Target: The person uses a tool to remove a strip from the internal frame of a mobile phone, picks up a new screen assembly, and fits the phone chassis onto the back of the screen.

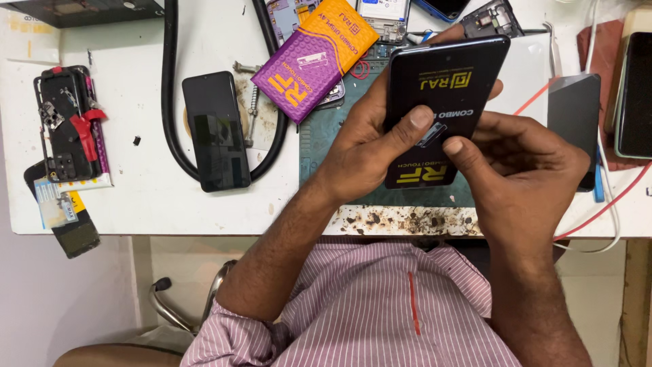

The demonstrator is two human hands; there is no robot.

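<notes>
At centre frame, both hands meet over a black screen panel point(445, 102) held tilted above a green mat point(319, 146) on the white table point(156, 197). Left hand point(370, 146): fingers wrapped around the panel's left edge, thumb laid across its glossy face. Right hand point(526, 177): fingers curled, thumb tip pressed on the panel beside the left thumb, at a small grey tab point(432, 136); whether it pinches the tab cannot be told. Yellow print shows on the panel's film.

Upper centre: a purple-and-orange box point(316, 54) lies slantwise, partly on the mat. Left of the mat: a dark phone point(216, 130) lies flat, ringed by a thick black cable point(170, 102). Far left: an opened phone frame point(64, 122) with a red part. Right of the hands: a dark slab point(574, 112) and, at the frame edge, another phone point(636, 95) on a red cloth point(601, 47). Lower frame: a striped shirt point(367, 312) and the table's stained front edge.
</notes>
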